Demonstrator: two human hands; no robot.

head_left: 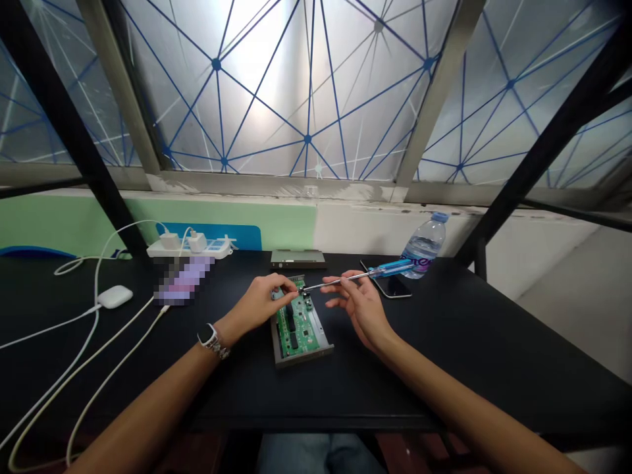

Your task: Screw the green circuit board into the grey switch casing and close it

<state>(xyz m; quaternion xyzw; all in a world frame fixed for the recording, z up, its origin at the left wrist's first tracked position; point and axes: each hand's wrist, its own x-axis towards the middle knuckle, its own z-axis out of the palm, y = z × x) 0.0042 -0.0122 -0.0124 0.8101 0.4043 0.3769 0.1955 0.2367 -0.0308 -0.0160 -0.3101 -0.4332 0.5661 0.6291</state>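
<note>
An opened metal case (302,355) with a green circuit board (298,326) lies on the black table (444,342) in front of me. My left hand (264,299), with a watch on its wrist, rests on the board's far left corner, fingers pinched at something too small to make out. My right hand (358,299) holds the metal shaft of a blue-handled screwdriver (365,273). The screwdriver lies nearly level, its tip by my left fingertips at the board's far edge.
A grey metal cover (297,259) lies behind the board. A phone (392,286) and a water bottle (424,242) are at the right. A white power strip (190,247) with chargers, white cables (99,329) and an earbud case (115,296) are at the left.
</note>
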